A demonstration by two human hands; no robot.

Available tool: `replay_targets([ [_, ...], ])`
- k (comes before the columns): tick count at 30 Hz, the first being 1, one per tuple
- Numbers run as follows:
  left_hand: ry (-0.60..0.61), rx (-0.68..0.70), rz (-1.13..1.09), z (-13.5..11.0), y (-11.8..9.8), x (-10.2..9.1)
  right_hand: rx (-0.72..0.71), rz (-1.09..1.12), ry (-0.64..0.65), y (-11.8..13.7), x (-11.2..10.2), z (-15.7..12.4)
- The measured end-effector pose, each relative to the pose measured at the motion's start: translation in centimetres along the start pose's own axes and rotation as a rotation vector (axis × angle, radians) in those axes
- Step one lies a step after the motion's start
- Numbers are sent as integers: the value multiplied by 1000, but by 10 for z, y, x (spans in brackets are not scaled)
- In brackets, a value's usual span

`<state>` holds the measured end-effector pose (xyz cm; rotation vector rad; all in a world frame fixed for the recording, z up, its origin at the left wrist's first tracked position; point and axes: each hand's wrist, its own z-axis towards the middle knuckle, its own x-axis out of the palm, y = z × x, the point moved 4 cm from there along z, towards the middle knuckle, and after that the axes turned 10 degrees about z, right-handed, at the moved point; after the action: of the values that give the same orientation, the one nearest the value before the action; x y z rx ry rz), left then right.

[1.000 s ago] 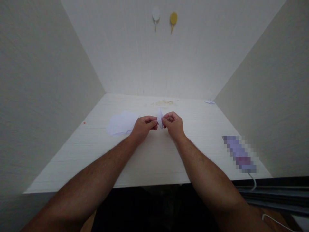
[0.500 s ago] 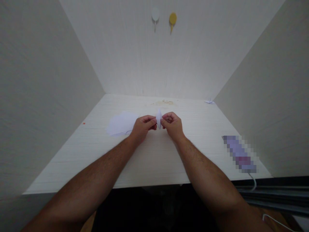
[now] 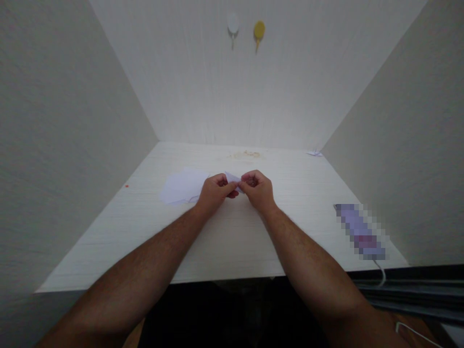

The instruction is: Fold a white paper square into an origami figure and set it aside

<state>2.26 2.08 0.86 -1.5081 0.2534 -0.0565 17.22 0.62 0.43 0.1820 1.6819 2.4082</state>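
A small folded piece of white paper point(image 3: 233, 178) is pinched between both hands just above the middle of the pale wooden table point(image 3: 232, 232). My left hand point(image 3: 215, 191) closes its fingers on the paper's left side. My right hand point(image 3: 257, 189) grips its right side with curled fingers. The paper now lies tilted, nearly flat, between the fingertips. A loose stack of white sheets point(image 3: 183, 186) lies on the table just left of my left hand.
White walls enclose the table on three sides. Two round hooks, white point(image 3: 233, 24) and yellow point(image 3: 258, 30), hang on the back wall. A small folded paper figure point(image 3: 315, 153) sits in the far right corner. A pixelated purple object point(image 3: 361, 231) with a white cable lies at right.
The folded paper stood upright between the fingertips before; it has now been turned down to lie nearly flat. Both hands stayed in place, shifting slightly lower.
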Motion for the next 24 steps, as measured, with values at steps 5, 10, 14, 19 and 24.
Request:
replay_targets([
  [5,-12,-7,-4,1,1,1,-37,-79,0,2,-1,-1],
  [10,-30,-25,-2,0,0,0,-61,-74,0,1,-1,-1],
  [14,-33,-23,3,1,0,-1,-72,-52,2,1,-1,-1],
  [19,-16,-11,3,1,1,-1,2,-15,2,3,0,-1],
  [24,-29,-2,51,2,3,-2,4,-4,0,5,0,0],
])
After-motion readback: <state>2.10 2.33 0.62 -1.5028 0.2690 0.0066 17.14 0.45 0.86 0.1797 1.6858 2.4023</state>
